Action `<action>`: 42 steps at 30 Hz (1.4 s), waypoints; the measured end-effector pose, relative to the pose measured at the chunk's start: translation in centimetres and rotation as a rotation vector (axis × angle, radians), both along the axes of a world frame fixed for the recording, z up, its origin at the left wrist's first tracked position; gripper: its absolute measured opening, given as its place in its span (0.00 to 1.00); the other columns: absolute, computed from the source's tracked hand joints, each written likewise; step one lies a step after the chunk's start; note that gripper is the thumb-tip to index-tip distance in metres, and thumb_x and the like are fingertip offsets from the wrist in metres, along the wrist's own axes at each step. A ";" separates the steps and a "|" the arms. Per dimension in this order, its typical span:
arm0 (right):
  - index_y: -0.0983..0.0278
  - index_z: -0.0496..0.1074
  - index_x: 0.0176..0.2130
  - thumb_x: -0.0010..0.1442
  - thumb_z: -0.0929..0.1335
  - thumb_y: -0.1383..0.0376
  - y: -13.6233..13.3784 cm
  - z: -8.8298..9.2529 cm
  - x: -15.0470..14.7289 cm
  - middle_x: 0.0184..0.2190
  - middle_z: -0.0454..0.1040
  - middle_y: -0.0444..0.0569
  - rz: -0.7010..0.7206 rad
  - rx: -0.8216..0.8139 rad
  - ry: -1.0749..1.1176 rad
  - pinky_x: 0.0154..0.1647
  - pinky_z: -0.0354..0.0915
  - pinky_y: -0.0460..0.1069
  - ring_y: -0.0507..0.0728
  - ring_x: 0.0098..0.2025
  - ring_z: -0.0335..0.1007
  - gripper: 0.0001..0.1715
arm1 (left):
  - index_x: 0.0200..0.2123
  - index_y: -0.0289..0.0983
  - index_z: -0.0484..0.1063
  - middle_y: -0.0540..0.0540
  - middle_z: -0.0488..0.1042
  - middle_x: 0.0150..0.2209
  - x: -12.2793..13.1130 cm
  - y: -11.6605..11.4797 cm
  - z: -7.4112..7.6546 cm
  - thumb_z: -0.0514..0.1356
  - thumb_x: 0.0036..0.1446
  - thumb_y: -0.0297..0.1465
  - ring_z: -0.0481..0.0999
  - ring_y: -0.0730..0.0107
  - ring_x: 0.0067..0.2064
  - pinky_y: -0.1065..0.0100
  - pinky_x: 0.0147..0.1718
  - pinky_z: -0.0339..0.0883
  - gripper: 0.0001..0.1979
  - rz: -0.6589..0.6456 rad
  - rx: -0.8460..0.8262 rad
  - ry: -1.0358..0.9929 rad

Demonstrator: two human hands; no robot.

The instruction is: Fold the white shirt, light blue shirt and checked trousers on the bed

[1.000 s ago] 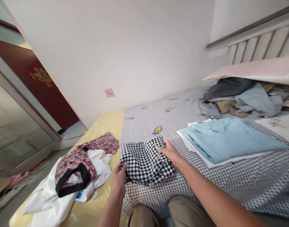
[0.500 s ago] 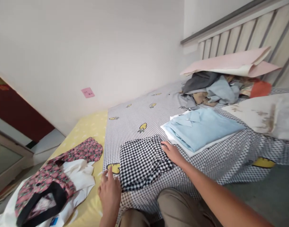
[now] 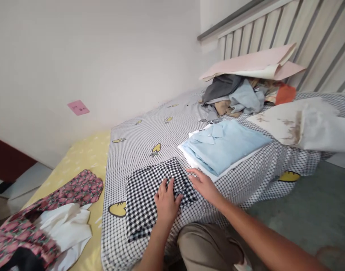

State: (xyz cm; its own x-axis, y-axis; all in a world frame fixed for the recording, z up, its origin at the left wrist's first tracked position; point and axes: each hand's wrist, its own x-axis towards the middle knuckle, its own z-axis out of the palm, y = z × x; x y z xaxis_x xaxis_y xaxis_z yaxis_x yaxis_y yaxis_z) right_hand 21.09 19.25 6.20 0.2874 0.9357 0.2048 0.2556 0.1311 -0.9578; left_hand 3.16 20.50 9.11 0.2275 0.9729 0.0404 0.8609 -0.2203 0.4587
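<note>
A folded black-and-white gingham garment [image 3: 144,192] lies flat on the checked bedsheet [image 3: 138,146] in front of my knees. My left hand [image 3: 167,201] rests on its right half, fingers spread. Close to its right edge is my right hand [image 3: 203,184], fingers stretched out and apart; whether the fingertips touch the cloth I cannot tell. Just beyond the right hand sits a folded light blue shirt [image 3: 229,145], on top of a folded white garment [image 3: 186,154].
At the left, a pink floral garment [image 3: 84,188] and a white cloth [image 3: 65,226] lie loosely on a yellow sheet [image 3: 87,146]. Crumpled clothes [image 3: 246,98] are heaped under a pink sheet [image 3: 254,64] by the slatted headboard [image 3: 263,30]. A stained white cloth [image 3: 277,120] lies at the right.
My left hand has moved right, from beside the gingham garment onto it. My right hand has shifted slightly off its edge. The view has turned to the right.
</note>
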 end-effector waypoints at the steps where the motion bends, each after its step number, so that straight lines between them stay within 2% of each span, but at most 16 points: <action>1: 0.58 0.77 0.50 0.65 0.63 0.54 -0.2 -0.2 -0.3 0.19 0.70 0.40 -0.037 0.036 -0.055 0.24 0.62 0.48 0.54 0.20 0.65 0.21 | 0.62 0.46 0.68 0.38 0.61 0.69 0.0 0.3 -0.1 0.62 0.57 0.33 0.59 0.44 0.69 0.37 0.65 0.50 0.28 0.027 -0.004 -0.055; 4: 0.57 0.78 0.44 0.65 0.62 0.56 -0.3 -0.8 -1.2 0.30 0.79 0.46 -0.096 0.084 -0.161 0.36 0.66 0.51 0.58 0.30 0.74 0.19 | 0.53 0.45 0.75 0.41 0.72 0.61 -0.5 1.3 -0.4 0.53 0.60 0.28 0.67 0.49 0.63 0.42 0.63 0.55 0.21 0.110 -0.023 -0.196; 8: 0.57 0.78 0.40 0.64 0.62 0.56 -0.2 -1.6 -1.5 0.34 0.81 0.48 -0.116 0.100 -0.135 0.41 0.67 0.51 0.59 0.35 0.75 0.17 | 0.51 0.45 0.77 0.45 0.74 0.60 -1.8 1.7 0.0 0.50 0.58 0.24 0.70 0.58 0.62 0.54 0.63 0.60 0.23 0.029 -0.052 -0.244; 11: 0.59 0.76 0.42 0.66 0.60 0.54 0.0 -1.8 -1.0 0.30 0.78 0.47 -0.131 0.106 -0.081 0.36 0.67 0.50 0.57 0.32 0.74 0.20 | 0.57 0.49 0.74 0.46 0.66 0.67 -2.3 0.9 0.9 0.56 0.60 0.31 0.62 0.51 0.68 0.45 0.66 0.52 0.23 -0.118 -0.121 -0.116; 14: 0.60 0.75 0.42 0.66 0.60 0.54 0.3 -1.8 -0.7 0.28 0.76 0.45 -0.139 0.109 -0.049 0.35 0.67 0.49 0.56 0.31 0.72 0.19 | 0.69 0.49 0.59 0.42 0.51 0.74 -2.1 -0.2 1.6 0.63 0.56 0.43 0.47 0.44 0.74 0.37 0.68 0.41 0.37 -0.251 -0.180 0.105; 17: 0.60 0.75 0.40 0.65 0.61 0.54 0.4 -2.0 -0.7 0.27 0.74 0.45 -0.142 0.110 -0.040 0.36 0.67 0.49 0.57 0.31 0.72 0.18 | 0.71 0.49 0.54 0.42 0.48 0.75 -1.7 -0.7 1.5 0.68 0.51 0.40 0.44 0.44 0.75 0.37 0.69 0.37 0.45 -0.245 -0.153 0.168; 20: 0.59 0.75 0.40 0.65 0.61 0.54 0.4 -2.1 -0.9 0.27 0.74 0.45 -0.148 0.105 -0.036 0.35 0.67 0.49 0.57 0.32 0.73 0.18 | 0.65 0.51 0.64 0.46 0.56 0.73 -1.7 -0.1 0.9 0.67 0.51 0.33 0.50 0.48 0.73 0.38 0.69 0.36 0.37 -0.140 -0.172 -0.054; 23: 0.59 0.75 0.39 0.64 0.61 0.54 0.3 -2.2 -0.8 0.28 0.75 0.45 -0.147 0.097 -0.044 0.35 0.67 0.49 0.57 0.32 0.73 0.17 | 0.57 0.45 0.73 0.44 0.63 0.69 -2.3 0.8 0.4 0.66 0.48 0.29 0.54 0.50 0.72 0.42 0.70 0.35 0.30 -0.037 -0.257 -0.384; 26: 0.58 0.75 0.38 0.63 0.61 0.54 0.4 -2.2 -0.7 0.27 0.75 0.46 -0.150 0.084 -0.062 0.36 0.68 0.50 0.58 0.31 0.73 0.17 | 0.58 0.40 0.72 0.40 0.67 0.67 -2.8 1.1 0.4 0.67 0.49 0.32 0.61 0.52 0.69 0.49 0.70 0.48 0.30 -0.006 -0.312 -0.575; 29: 0.58 0.74 0.37 0.62 0.62 0.54 0.5 -2.2 -0.7 0.26 0.75 0.46 -0.163 0.074 -0.085 0.37 0.68 0.51 0.59 0.31 0.73 0.16 | 0.59 0.40 0.70 0.38 0.75 0.60 -3.7 1.1 1.2 0.65 0.54 0.42 0.74 0.53 0.60 0.50 0.62 0.65 0.30 0.006 -0.376 -0.775; 31: 0.58 0.74 0.36 0.61 0.62 0.54 0.7 -2.2 -0.7 0.26 0.75 0.46 -0.173 0.072 -0.100 0.37 0.68 0.52 0.60 0.31 0.73 0.16 | 0.58 0.43 0.70 0.39 0.75 0.59 -5.3 1.2 2.3 0.61 0.57 0.51 0.77 0.54 0.57 0.51 0.57 0.70 0.30 0.021 -0.363 -0.906; 33: 0.58 0.74 0.36 0.61 0.62 0.53 0.7 -2.3 -0.7 0.25 0.75 0.46 -0.181 0.070 -0.115 0.38 0.69 0.53 0.60 0.31 0.73 0.16 | 0.56 0.49 0.70 0.46 0.69 0.66 -8.4 1.4 3.9 0.59 0.57 0.56 0.73 0.56 0.61 0.52 0.57 0.71 0.28 0.068 -0.240 -1.146; 35: 0.58 0.74 0.35 0.60 0.62 0.52 0.8 -2.4 -0.6 0.24 0.75 0.46 -0.186 0.066 -0.131 0.38 0.68 0.54 0.60 0.30 0.72 0.17 | 0.51 0.57 0.71 0.57 0.61 0.70 -13.1 1.3 5.6 0.64 0.55 0.54 0.66 0.58 0.67 0.53 0.59 0.70 0.22 0.144 -0.016 -1.463; 37: 0.59 0.74 0.34 0.59 0.62 0.51 0.8 -2.4 -0.5 0.23 0.74 0.46 -0.190 0.060 -0.148 0.37 0.67 0.54 0.61 0.28 0.71 0.18 | 0.47 0.63 0.73 0.67 0.60 0.70 -18.5 0.6 7.1 0.69 0.53 0.48 0.61 0.62 0.70 0.56 0.60 0.68 0.17 0.228 0.205 -1.649; 40: 0.59 0.74 0.34 0.57 0.62 0.52 0.8 -2.3 -0.5 0.25 0.76 0.48 -0.198 0.062 -0.185 0.38 0.67 0.55 0.62 0.29 0.72 0.17 | 0.42 0.61 0.76 0.69 0.64 0.67 -25.0 -1.6 7.6 0.69 0.54 0.46 0.60 0.66 0.70 0.61 0.60 0.68 0.12 0.399 0.325 -1.721; 42: 0.58 0.74 0.33 0.56 0.63 0.53 0.9 -2.1 -0.7 0.29 0.78 0.50 -0.210 0.071 -0.221 0.40 0.67 0.56 0.63 0.32 0.73 0.16 | 0.44 0.58 0.76 0.62 0.67 0.66 -26.6 -3.2 6.8 0.68 0.54 0.48 0.64 0.63 0.68 0.61 0.59 0.70 0.14 0.489 0.265 -1.662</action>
State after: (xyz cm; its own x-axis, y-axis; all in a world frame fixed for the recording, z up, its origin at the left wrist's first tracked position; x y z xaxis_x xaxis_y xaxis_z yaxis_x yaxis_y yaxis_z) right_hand 20.40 20.14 4.07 0.4138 0.8420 0.3462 0.4854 0.1177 -0.8664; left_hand -23.39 17.31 15.90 -0.5023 0.8625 0.0609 -0.4392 -0.3152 0.8413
